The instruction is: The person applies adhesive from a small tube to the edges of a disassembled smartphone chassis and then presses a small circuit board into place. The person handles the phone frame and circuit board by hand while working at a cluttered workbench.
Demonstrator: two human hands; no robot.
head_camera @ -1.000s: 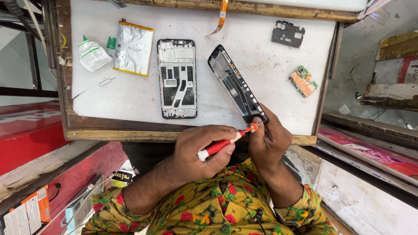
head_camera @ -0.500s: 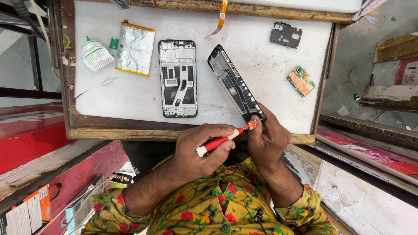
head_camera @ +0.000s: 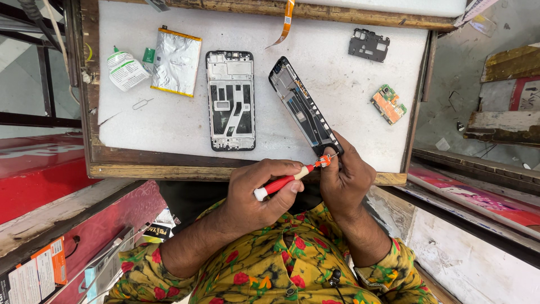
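The left hand (head_camera: 256, 191) is closed round a red screwdriver (head_camera: 281, 183). Its handle lies across the palm and its orange collar and tip point toward 2 o'clock. The right hand (head_camera: 346, 180) is clamped on the near end of a dark phone frame (head_camera: 304, 110), thumb and fingers pinching it where the tip meets it. The two hands sit close together, almost touching, at the 6 o'clock edge of the white mat (head_camera: 337, 79). The frame slants away from them toward 11 o'clock, with its far end resting on the mat.

The work looks like turning a small screw at the frame's near end (the screw itself is too small to make out). To do it well, I judge that the driver should stay in line with the screw rather than leaning. It should be pressed lightly into the head and rolled with the fingertips, not with the whole fist. The right hand should brace the frame against the mat so it cannot twist. The frame is thin, so a hard squeeze could bend it, and a slip of the tip could gouge it.

At 9 o'clock from the frame a second, paler frame (head_camera: 230, 101) lies flat. Farther out at 10 o'clock are a silver battery (head_camera: 176, 62), a glue tube (head_camera: 125, 70) and a pin (head_camera: 142, 103). A green board (head_camera: 388, 104) sits at 3 o'clock and a black cover (head_camera: 368, 45) at 1 o'clock, well apart from the hands.
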